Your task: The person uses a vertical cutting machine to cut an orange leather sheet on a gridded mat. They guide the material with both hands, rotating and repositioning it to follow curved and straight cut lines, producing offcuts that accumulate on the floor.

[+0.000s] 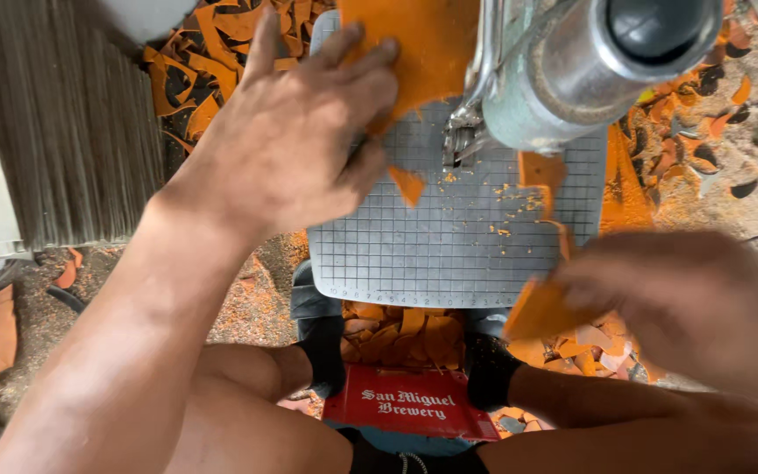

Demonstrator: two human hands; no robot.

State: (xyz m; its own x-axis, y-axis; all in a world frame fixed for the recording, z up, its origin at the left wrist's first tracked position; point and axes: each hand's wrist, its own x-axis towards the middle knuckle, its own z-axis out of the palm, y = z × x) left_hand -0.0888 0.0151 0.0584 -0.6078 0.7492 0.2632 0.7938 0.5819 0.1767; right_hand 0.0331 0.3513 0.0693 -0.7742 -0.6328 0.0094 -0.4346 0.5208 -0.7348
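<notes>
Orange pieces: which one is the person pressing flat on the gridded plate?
The big orange sheet at the top, under the left hand. The small orange scrap lies loose on the gridded plate, and the right hand holds another piece.

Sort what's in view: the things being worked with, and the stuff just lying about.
In hand:
- left hand pressing an orange sheet on the gridded plate
- right hand, blurred, holding an orange offcut
- machine head

Lying about:
- orange scraps on the floor
- red crate of offcuts
- brush bristles
</notes>
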